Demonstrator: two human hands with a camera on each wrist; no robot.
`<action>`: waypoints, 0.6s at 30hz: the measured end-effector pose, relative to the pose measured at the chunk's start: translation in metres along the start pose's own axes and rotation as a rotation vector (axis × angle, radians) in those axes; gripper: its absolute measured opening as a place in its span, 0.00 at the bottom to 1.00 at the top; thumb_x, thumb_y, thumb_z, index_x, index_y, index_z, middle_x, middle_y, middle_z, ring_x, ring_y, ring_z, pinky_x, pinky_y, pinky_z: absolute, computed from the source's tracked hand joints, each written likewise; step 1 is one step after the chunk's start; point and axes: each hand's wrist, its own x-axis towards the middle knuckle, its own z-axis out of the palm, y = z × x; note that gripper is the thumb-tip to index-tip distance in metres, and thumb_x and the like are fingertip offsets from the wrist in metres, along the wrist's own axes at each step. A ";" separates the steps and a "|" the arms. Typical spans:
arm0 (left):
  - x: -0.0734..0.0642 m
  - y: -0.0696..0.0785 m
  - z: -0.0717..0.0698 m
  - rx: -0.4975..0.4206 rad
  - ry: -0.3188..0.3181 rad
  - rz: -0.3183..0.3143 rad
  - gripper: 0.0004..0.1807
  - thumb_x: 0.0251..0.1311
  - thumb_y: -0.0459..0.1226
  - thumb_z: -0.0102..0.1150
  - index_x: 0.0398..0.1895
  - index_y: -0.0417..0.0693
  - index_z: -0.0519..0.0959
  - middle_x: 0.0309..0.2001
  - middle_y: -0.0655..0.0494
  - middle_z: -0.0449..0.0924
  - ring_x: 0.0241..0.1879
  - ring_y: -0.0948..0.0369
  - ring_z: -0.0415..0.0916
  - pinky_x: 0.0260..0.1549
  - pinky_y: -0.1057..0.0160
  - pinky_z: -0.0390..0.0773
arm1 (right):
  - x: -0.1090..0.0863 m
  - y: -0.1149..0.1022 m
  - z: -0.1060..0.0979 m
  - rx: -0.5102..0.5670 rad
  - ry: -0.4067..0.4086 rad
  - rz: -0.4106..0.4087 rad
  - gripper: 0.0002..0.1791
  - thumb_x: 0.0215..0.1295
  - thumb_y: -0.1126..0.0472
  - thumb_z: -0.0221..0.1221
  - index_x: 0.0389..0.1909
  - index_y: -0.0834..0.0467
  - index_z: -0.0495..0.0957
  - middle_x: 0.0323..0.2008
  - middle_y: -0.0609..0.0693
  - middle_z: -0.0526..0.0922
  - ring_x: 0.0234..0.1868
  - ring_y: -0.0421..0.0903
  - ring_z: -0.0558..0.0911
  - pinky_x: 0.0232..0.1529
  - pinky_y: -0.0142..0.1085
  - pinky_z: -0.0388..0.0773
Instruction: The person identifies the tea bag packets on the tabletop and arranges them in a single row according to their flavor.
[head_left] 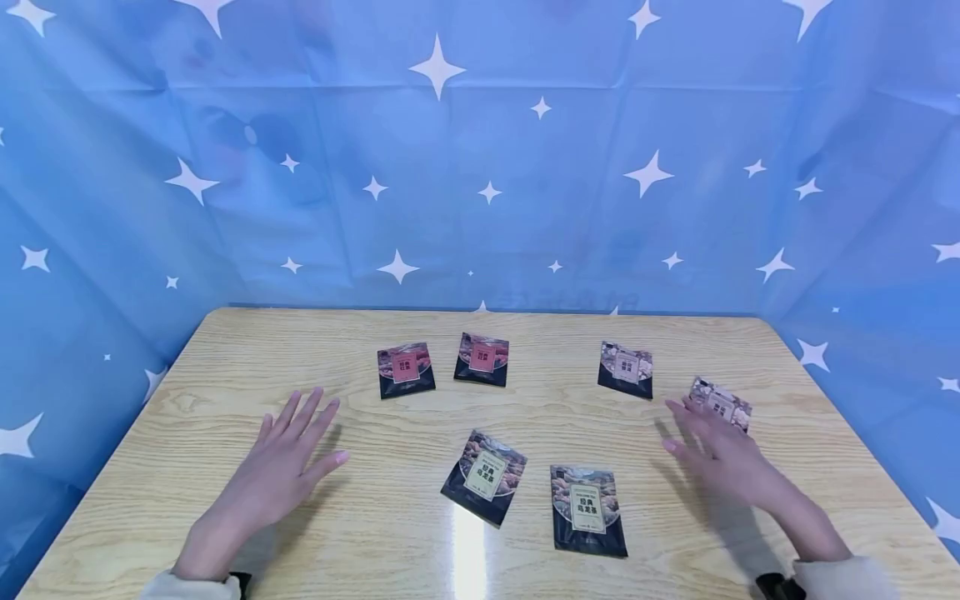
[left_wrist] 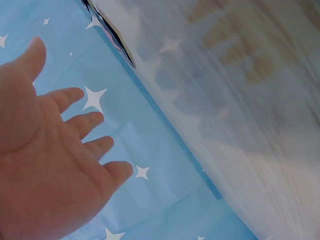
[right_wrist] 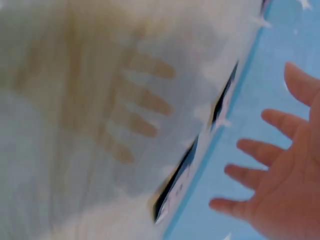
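Observation:
My left hand [head_left: 281,467] hovers over the left part of the table, fingers spread and holding nothing. On the right, my right hand [head_left: 723,454] is stretched out palm down and overlaps a packet with pale flowers [head_left: 723,400] in the head view. A second pale-flowered packet [head_left: 626,369] lies to its left. Toward the back lie two red-labelled packets, one [head_left: 406,370] beside the other [head_left: 482,359]. Nearer the front are two packets with pale green labels, a tilted one [head_left: 485,477] and a straighter one [head_left: 588,510]. In the wrist views both palms show with fingers extended.
The packets lie flat and apart on a light wood-grain table [head_left: 225,375]. Behind and beside it hangs a blue cloth [head_left: 487,225] with white stars. A bright glare streak marks the tabletop near the front middle.

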 end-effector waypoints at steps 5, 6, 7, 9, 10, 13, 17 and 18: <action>0.004 0.006 0.000 -0.021 0.018 0.058 0.36 0.65 0.52 0.46 0.70 0.44 0.53 0.70 0.42 0.42 0.68 0.42 0.39 0.59 0.34 0.42 | 0.004 0.022 -0.018 0.164 -0.082 0.085 0.35 0.69 0.53 0.48 0.69 0.65 0.48 0.63 0.76 0.50 0.59 0.77 0.51 0.47 0.70 0.55; 0.005 0.007 0.001 -0.023 0.022 0.070 0.36 0.65 0.52 0.46 0.70 0.44 0.54 0.70 0.42 0.43 0.68 0.43 0.40 0.59 0.34 0.42 | 0.005 0.027 -0.020 0.170 -0.090 0.112 0.35 0.70 0.52 0.48 0.69 0.64 0.48 0.63 0.76 0.50 0.59 0.77 0.50 0.47 0.70 0.54; 0.006 0.008 0.002 -0.024 0.027 0.082 0.35 0.65 0.51 0.47 0.70 0.44 0.54 0.70 0.43 0.44 0.68 0.43 0.41 0.59 0.34 0.42 | 0.006 0.032 -0.022 0.175 -0.101 0.142 0.36 0.70 0.50 0.47 0.70 0.64 0.47 0.64 0.76 0.48 0.59 0.78 0.49 0.47 0.71 0.53; 0.009 0.012 0.003 -0.019 0.038 0.108 0.35 0.64 0.51 0.48 0.69 0.44 0.55 0.70 0.44 0.46 0.67 0.44 0.45 0.60 0.36 0.44 | 0.007 0.041 -0.023 0.170 -0.114 0.184 0.37 0.70 0.48 0.46 0.70 0.65 0.46 0.64 0.76 0.48 0.60 0.78 0.47 0.48 0.71 0.52; 0.011 0.014 0.004 -0.014 0.043 0.120 0.35 0.64 0.51 0.48 0.69 0.44 0.55 0.70 0.44 0.47 0.67 0.44 0.47 0.59 0.36 0.45 | 0.007 0.045 -0.023 0.165 -0.115 0.192 0.37 0.70 0.47 0.46 0.69 0.66 0.46 0.63 0.76 0.48 0.59 0.78 0.47 0.48 0.70 0.52; 0.017 0.023 0.007 -0.016 0.048 0.148 0.34 0.64 0.50 0.49 0.69 0.45 0.56 0.69 0.46 0.50 0.65 0.43 0.52 0.58 0.36 0.47 | 0.008 0.055 -0.021 0.156 -0.122 0.212 0.39 0.70 0.46 0.45 0.68 0.70 0.45 0.63 0.76 0.50 0.59 0.77 0.50 0.49 0.68 0.54; 0.024 0.036 0.013 -0.024 0.044 0.188 0.35 0.63 0.50 0.51 0.69 0.47 0.56 0.68 0.47 0.53 0.63 0.43 0.56 0.57 0.36 0.50 | 0.008 0.060 -0.020 0.174 -0.127 0.218 0.39 0.70 0.47 0.45 0.67 0.72 0.46 0.62 0.76 0.51 0.60 0.76 0.50 0.50 0.68 0.53; 0.026 0.040 0.015 -0.024 0.040 0.198 0.35 0.62 0.50 0.51 0.69 0.48 0.56 0.68 0.47 0.54 0.63 0.44 0.57 0.57 0.37 0.51 | 0.008 0.060 -0.020 0.178 -0.130 0.219 0.39 0.70 0.47 0.46 0.67 0.72 0.46 0.62 0.76 0.50 0.60 0.77 0.48 0.50 0.68 0.52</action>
